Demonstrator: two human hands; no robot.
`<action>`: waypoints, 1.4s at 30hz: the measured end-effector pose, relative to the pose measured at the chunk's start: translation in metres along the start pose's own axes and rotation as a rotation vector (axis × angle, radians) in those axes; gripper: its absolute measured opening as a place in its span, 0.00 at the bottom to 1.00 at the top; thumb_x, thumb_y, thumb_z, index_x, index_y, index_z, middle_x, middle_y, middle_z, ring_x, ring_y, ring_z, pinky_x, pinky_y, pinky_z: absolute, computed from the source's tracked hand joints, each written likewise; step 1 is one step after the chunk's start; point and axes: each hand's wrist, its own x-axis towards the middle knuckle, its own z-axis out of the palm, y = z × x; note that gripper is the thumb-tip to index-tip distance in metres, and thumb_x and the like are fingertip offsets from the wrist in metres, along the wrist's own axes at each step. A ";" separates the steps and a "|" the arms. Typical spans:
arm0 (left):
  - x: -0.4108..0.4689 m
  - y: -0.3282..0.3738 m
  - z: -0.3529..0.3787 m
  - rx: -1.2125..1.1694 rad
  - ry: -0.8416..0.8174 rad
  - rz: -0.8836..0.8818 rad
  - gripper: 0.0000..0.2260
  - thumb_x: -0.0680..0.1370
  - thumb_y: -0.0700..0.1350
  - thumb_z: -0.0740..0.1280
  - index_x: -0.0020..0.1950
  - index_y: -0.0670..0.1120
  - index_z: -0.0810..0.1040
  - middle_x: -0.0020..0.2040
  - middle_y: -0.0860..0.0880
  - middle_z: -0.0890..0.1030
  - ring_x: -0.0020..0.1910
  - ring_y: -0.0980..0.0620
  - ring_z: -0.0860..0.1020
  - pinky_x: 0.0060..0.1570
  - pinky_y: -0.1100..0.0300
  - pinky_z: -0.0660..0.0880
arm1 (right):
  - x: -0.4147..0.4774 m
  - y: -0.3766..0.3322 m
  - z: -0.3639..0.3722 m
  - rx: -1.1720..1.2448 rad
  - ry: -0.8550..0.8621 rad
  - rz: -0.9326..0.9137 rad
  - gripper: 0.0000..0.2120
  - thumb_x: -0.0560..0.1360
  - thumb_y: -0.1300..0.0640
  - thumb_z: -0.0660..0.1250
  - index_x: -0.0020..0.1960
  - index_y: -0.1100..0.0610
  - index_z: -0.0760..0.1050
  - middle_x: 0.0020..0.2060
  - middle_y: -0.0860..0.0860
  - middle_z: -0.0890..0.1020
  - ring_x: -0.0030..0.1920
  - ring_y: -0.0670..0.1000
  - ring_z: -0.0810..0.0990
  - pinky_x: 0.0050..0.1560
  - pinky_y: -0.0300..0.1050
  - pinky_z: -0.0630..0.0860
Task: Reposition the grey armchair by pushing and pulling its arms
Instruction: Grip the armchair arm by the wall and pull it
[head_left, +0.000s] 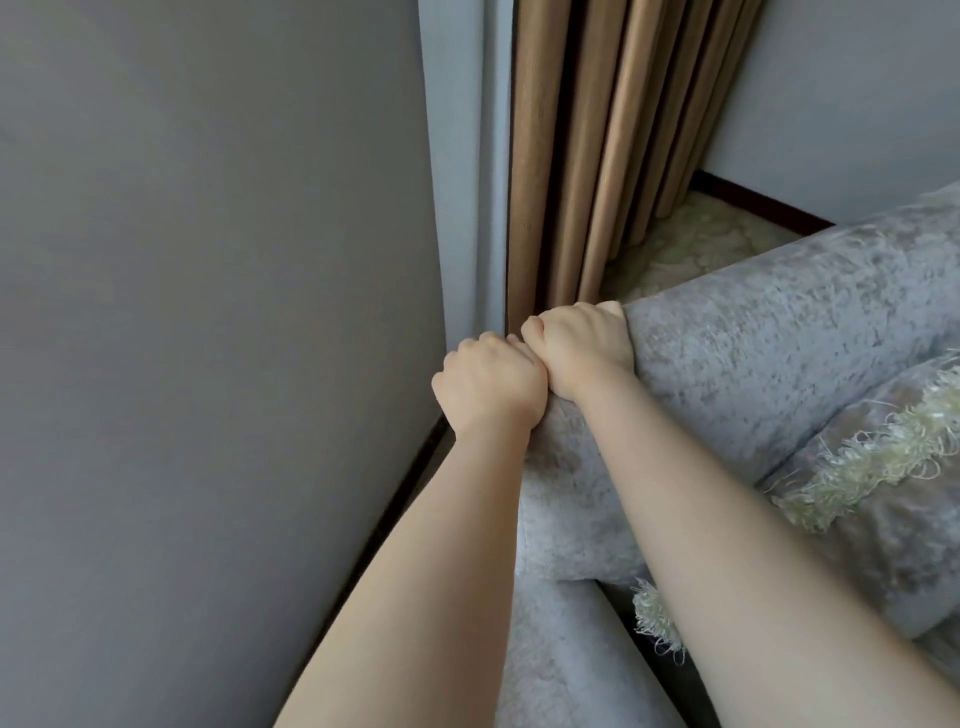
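Mind your knuckles first: your left hand (488, 384) grips the wall side of the armchair (779, 332), near the wall (208, 312), so a push that way could pinch it or scuff the paint. The curtain (587, 156) hangs just beyond your right hand (576, 348), and a shove forward could trap its hem. With both hands bunched at one corner, the chair will likely swivel rather than slide, and the plush cloth may slip under your palms. Both hands are curled over the top edge of the padded arm, touching each other, with the fingertips hidden on the far side. The rest of the chair lies to the right of and below your grip, with a fringed cushion (883, 467) inside it.
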 end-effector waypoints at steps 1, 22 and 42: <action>0.001 0.000 0.003 0.024 0.022 0.005 0.13 0.79 0.50 0.52 0.43 0.45 0.71 0.46 0.45 0.76 0.44 0.43 0.74 0.40 0.54 0.63 | 0.002 0.000 0.002 0.029 0.022 0.023 0.20 0.79 0.48 0.49 0.34 0.52 0.73 0.35 0.50 0.78 0.45 0.54 0.75 0.49 0.48 0.61; -0.014 0.003 -0.013 0.041 -0.076 0.018 0.17 0.80 0.50 0.47 0.45 0.46 0.73 0.51 0.44 0.79 0.50 0.43 0.74 0.49 0.50 0.59 | -0.014 0.002 -0.010 0.017 -0.072 -0.091 0.22 0.81 0.49 0.45 0.48 0.54 0.77 0.50 0.53 0.80 0.54 0.56 0.74 0.50 0.49 0.59; -0.091 -0.036 -0.049 0.075 -0.047 -0.051 0.20 0.80 0.50 0.48 0.52 0.42 0.76 0.54 0.42 0.78 0.54 0.41 0.74 0.54 0.49 0.62 | -0.093 -0.040 -0.032 0.002 -0.137 -0.166 0.21 0.81 0.50 0.45 0.58 0.52 0.75 0.55 0.51 0.78 0.58 0.54 0.72 0.58 0.50 0.62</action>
